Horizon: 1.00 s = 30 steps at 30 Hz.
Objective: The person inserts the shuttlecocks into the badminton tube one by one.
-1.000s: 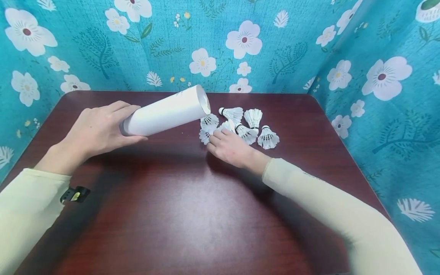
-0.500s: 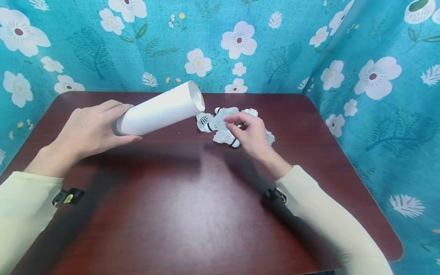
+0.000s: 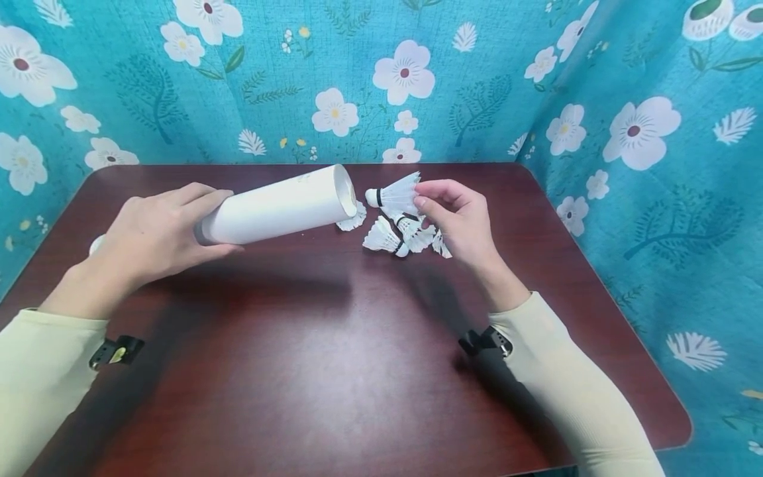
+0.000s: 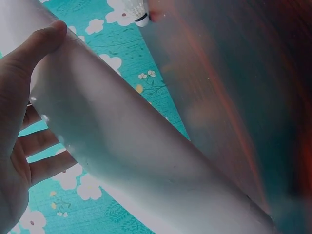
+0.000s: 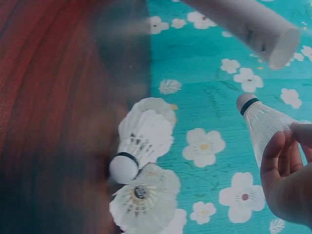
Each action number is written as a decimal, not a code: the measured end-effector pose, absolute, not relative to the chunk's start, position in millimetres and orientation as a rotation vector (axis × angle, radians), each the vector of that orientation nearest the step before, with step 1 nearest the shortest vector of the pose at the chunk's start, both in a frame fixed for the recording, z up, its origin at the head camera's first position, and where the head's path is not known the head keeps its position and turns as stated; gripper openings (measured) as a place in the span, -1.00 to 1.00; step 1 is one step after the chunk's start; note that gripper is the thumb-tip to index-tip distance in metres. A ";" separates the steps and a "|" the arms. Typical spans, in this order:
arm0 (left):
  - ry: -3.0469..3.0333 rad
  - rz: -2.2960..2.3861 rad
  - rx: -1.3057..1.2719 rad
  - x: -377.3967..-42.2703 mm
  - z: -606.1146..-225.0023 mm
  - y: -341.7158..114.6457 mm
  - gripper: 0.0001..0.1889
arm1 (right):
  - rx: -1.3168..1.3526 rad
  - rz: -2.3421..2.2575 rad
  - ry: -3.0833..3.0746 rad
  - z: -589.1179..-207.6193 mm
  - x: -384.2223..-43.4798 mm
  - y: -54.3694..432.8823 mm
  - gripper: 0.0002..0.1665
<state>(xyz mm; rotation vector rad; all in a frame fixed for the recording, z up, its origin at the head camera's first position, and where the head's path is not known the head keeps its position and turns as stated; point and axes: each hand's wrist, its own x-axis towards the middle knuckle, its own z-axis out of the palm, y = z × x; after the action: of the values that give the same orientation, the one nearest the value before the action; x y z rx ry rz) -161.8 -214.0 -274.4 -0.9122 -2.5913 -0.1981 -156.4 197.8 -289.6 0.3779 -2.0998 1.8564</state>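
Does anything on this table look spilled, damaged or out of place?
Nothing looks spilled. The loose shuttlecocks lie jumbled near the mouth of the white tube, pointing different ways, and some feather edges look ragged, perhaps worn. A white thing peeks out behind the left hand, apart from them, too hidden to identify.

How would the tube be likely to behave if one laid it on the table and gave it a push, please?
The tube would probably roll, as its side is round. It seems fairly stiff, being straight though the left hand grips only one end. Being hollow at its open end, it may be light for its size.
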 end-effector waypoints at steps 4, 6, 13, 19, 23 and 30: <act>-2.558 -0.189 -0.937 -164.9 -278.4 -211.9 -0.12 | 0.380 1.897 -2.033 -281.6 -152.5 199.5 -0.77; -2.555 -0.183 -0.937 -166.2 -279.6 -210.9 -0.12 | 0.389 1.920 -2.001 -277.7 -150.5 199.8 -0.77; -2.571 -0.179 -0.940 -169.4 -280.9 -204.5 -0.15 | 0.495 2.005 -1.894 -262.6 -139.9 195.2 -0.77; -2.564 -0.193 -0.955 -170.5 -282.0 -199.9 -0.15 | 0.580 2.007 -1.920 -257.6 -135.1 180.2 -0.79; -2.562 -0.210 -0.964 -171.1 -282.6 -197.3 -0.14 | 0.617 2.034 -1.929 -259.5 -134.9 169.7 -0.79; -2.537 -0.233 -0.979 -169.6 -282.7 -195.1 -0.14 | 0.656 2.095 -1.964 -266.8 -139.4 153.6 -0.76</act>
<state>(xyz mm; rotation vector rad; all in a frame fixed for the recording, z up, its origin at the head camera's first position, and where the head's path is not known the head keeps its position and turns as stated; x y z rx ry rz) -169.6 -195.1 -282.7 -0.9789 -2.5369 -0.2330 -139.4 153.6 -266.8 0.6564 -1.9639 2.0949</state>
